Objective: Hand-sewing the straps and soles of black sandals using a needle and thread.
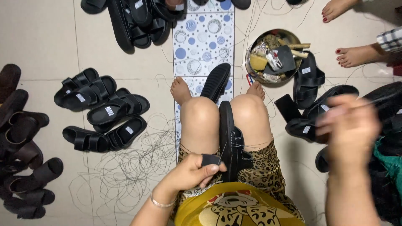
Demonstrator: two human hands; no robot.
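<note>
Nearest the lens: right hand (349,125), raised and blurred, fingers loosely bunched; impossible to tell whether anything is pinched. Lower and to its left, left hand (197,170), fingers curled and pressed onto a black strap piece (209,159). Just beside that hand, a black sandal (231,140) on edge, wedged between bare knees (201,115), pale thread (239,145) stitched along its side.

Underneath: smooth beige tiled floor (42,37), with a strip of white tile with blue circles (204,37) ahead of the feet.

Matte, rubbery black sandals (104,106) in loose pairs left of the left hand; dark brown ones (19,138) farther left. Tangled thin thread (138,167) on the floor just beside the left hand. Beyond the right hand, a round metal bowl (250,62) of odds and ends, more black sandals (307,79), and another person's bare feet (354,56).
</note>
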